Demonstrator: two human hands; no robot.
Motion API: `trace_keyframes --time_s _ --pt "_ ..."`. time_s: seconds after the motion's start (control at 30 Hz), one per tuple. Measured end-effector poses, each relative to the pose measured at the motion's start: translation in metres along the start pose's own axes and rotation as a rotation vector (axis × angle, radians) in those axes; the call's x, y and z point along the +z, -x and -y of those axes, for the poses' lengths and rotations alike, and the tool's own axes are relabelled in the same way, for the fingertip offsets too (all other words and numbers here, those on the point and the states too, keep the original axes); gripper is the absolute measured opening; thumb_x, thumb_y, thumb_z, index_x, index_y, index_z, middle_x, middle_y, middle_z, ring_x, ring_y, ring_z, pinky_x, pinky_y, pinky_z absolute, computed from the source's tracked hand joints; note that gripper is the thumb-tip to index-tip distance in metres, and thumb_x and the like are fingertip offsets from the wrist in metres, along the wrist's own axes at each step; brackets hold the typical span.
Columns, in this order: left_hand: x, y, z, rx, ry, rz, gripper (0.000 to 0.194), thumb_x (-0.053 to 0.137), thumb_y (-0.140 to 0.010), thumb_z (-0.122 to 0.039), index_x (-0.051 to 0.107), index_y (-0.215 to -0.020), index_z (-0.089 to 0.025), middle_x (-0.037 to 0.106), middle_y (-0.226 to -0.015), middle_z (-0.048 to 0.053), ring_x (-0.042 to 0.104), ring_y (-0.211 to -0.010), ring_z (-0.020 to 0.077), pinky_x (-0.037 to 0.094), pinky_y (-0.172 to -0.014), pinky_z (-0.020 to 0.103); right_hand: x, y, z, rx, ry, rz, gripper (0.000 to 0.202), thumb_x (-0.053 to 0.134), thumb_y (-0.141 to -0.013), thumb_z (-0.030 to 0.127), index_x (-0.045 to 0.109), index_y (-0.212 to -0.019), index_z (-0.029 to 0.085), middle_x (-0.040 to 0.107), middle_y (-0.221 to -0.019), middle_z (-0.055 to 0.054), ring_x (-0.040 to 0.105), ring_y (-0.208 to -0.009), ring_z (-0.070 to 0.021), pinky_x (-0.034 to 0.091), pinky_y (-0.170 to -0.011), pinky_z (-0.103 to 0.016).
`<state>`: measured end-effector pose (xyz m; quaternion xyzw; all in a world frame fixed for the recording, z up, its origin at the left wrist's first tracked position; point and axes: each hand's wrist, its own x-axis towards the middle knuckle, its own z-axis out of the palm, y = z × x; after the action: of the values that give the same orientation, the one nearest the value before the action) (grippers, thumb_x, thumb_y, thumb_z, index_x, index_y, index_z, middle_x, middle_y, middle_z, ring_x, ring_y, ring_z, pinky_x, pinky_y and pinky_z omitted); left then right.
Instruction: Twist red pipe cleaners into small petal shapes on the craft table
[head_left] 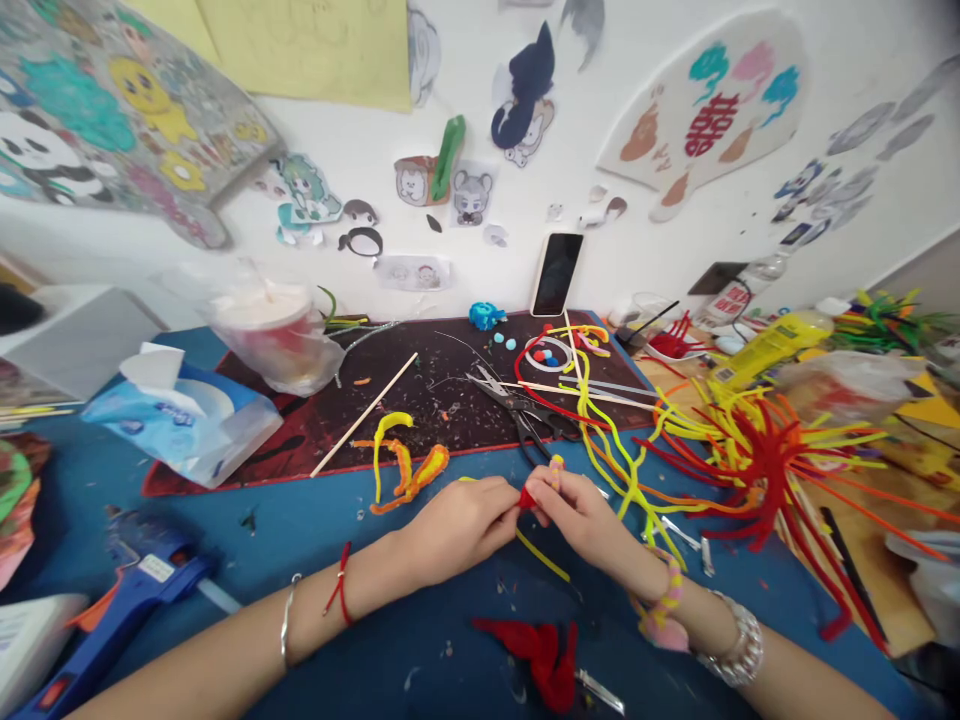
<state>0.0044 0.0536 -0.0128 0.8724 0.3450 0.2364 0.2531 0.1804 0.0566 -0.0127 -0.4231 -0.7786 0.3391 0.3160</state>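
One red bit (527, 498), pinched by left hand (466, 528) and right hand (583, 512), seems unfinished; toward tabletop's (360, 675) front edge, red strip (553, 665) lies bent.

L grip (469, 525) & R grip (581, 510) meet over worktop (390, 640). Scissors (516, 404) just beyond grips, mostly on mat (300, 430); phone (557, 275) farther back, nr wall (499, 280). Pipe cleaners (772, 455) R of grips. Tissue pack (187, 415) back L, w/ cup (274, 335) behind it; glue gun (154, 570) far L.
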Motion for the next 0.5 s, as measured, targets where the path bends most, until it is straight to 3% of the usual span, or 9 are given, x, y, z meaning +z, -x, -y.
trace_keyframes --time_s 0.1,0.27,0.4,0.5 --pt "-0.001 -0.001 -0.005 -0.158 0.214 -0.003 0.025 0.034 -0.084 -0.019 0.049 -0.065 -0.016 0.053 -0.058 -0.001 0.049 -0.054 0.0095 0.036 -0.056 0.019 -0.001 0.0 0.0 -0.033 0.039 -0.05 0.028 0.036 -0.089 0.024 0.04 -0.062 0.019 0.052 -0.061 0.001 0.047 -0.059 -0.0122 0.038 -0.063 -0.028" --pt "-0.001 -0.004 -0.013 -0.424 0.698 0.121 0.022 0.032 -0.083 -0.025 0.049 -0.073 -0.016 0.051 -0.045 -0.005 0.05 -0.044 0.009 0.036 -0.047 0.018 -0.007 0.001 -0.003 -0.256 0.329 -0.173 0.018 0.046 -0.083 0.016 0.046 -0.066 0.02 0.062 -0.075 -0.004 0.048 -0.071 -0.0174 0.039 -0.068 -0.032" --pt "0.001 -0.005 -0.013 -0.461 0.835 0.137 0.021 0.033 -0.082 -0.026 0.048 -0.071 -0.016 0.049 -0.046 -0.006 0.049 -0.042 0.0082 0.036 -0.046 0.018 -0.013 -0.002 -0.003 -0.24 0.32 -0.141 0.02 0.047 -0.083 0.018 0.046 -0.064 0.019 0.061 -0.071 -0.002 0.048 -0.067 -0.0152 0.039 -0.065 -0.029" --pt "0.003 -0.003 -0.011 -0.475 0.783 0.154 0.02 0.032 -0.081 -0.025 0.046 -0.07 -0.017 0.047 -0.044 -0.006 0.047 -0.042 0.0084 0.035 -0.046 0.018 -0.014 -0.005 -0.003 -0.135 0.198 0.005 0.027 0.042 -0.087 0.023 0.041 -0.061 0.019 0.053 -0.063 0.001 0.045 -0.058 -0.0108 0.038 -0.06 -0.025"
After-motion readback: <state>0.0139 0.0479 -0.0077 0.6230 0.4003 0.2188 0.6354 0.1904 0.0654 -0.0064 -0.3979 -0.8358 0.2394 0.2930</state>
